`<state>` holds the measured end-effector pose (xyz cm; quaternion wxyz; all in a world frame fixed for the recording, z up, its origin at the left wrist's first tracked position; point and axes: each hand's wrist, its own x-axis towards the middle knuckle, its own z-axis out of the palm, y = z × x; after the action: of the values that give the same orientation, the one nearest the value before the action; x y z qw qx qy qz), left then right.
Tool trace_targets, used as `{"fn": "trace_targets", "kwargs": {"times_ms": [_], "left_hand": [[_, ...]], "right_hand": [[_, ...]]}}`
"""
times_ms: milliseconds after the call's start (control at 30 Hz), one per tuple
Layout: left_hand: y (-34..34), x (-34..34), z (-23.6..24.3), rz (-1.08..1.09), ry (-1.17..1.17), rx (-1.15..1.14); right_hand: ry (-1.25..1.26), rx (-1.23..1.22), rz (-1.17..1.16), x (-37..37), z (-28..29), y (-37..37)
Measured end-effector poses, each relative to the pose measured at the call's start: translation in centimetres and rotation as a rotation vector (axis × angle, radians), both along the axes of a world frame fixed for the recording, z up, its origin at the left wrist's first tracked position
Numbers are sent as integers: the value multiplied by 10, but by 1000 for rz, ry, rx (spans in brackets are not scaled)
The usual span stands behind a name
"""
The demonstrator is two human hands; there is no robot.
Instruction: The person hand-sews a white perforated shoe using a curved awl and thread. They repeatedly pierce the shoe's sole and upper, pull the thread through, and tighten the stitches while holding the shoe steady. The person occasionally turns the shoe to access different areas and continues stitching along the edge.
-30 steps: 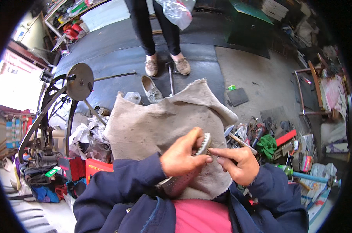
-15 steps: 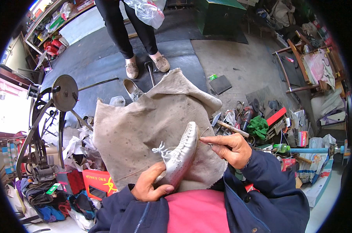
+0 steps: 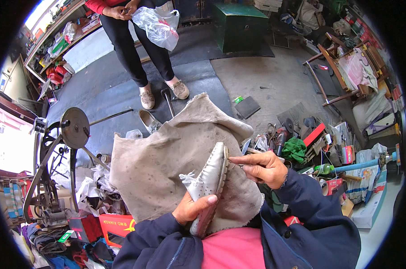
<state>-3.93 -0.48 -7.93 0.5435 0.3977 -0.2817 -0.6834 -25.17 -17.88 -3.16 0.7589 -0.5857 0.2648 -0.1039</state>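
A silver shoe (image 3: 210, 172) with a lace bow and small punched holes is held over my lap, toe pointing away and its pale sole edge turned to the right. My left hand (image 3: 191, 209) is closed round the heel half, thumb across the side. Close to the toe, on the sole side, my right hand (image 3: 266, 168) has its forefinger stretched toward the shoe and the thumb pressed near it. Whatever lies in that pinch is too small to make out. Under the shoe, a stained beige cloth (image 3: 153, 168) covers my lap.
A similar shoe (image 3: 148, 121) lies on the floor beyond the cloth. Behind it a person (image 3: 138, 49) stands with a plastic bag (image 3: 157, 28). An iron hand-wheel machine (image 3: 75, 127) is at left. Tools and a green rag (image 3: 294, 149) crowd the right.
The shoe has rolled, showing more of its sole edge. My left hand has shifted right along it, and my right hand stays by the toe. More of the standing person shows.
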Motion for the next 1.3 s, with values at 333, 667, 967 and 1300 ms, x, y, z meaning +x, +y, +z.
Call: {"fn": "trace_targets", "kwargs": {"times_ms": [333,667,967,1300], "left_hand": [[-1,6,15,14,20,62],[-3,5,29,-173,-182,-1],[-16,3,22,-189,-516,-344],[-39,-1,-20,-360,-521,-422]], "right_hand": [[-42,87,-40,10,-10,1],[127,-164,-16,0,23,4],[301,-336,132,1,44,-18],[348,-448,200,12,52,-43]]}}
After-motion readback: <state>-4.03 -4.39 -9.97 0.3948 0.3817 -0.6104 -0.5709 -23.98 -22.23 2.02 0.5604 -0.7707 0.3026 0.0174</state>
